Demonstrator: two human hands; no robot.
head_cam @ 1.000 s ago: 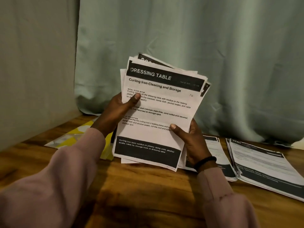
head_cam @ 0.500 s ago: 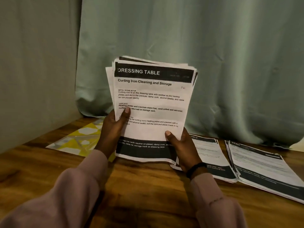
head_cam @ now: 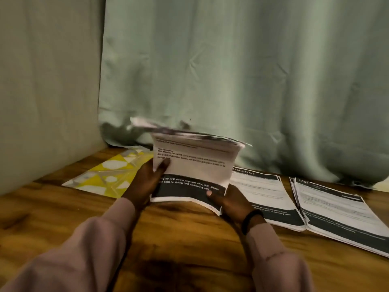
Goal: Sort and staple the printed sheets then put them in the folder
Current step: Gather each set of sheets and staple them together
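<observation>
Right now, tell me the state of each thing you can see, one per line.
Handheld stack of printed sheets: held upright, bottom edge on the table, top bent backward.
Left hand: grips the stack's left edge.
Right hand: grips its bottom right corner.
Two paper piles: lying flat.
Yellow patterned folder: flat, closed.

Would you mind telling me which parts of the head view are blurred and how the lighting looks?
In the head view, the top edge of the held stack of sheets is smeared by motion blur, while its lower text stays partly readable. The left hand and right hand look fairly sharp. The lighting is dim and warm, and a dark shadow lies on the wooden table between the sleeves.
</observation>
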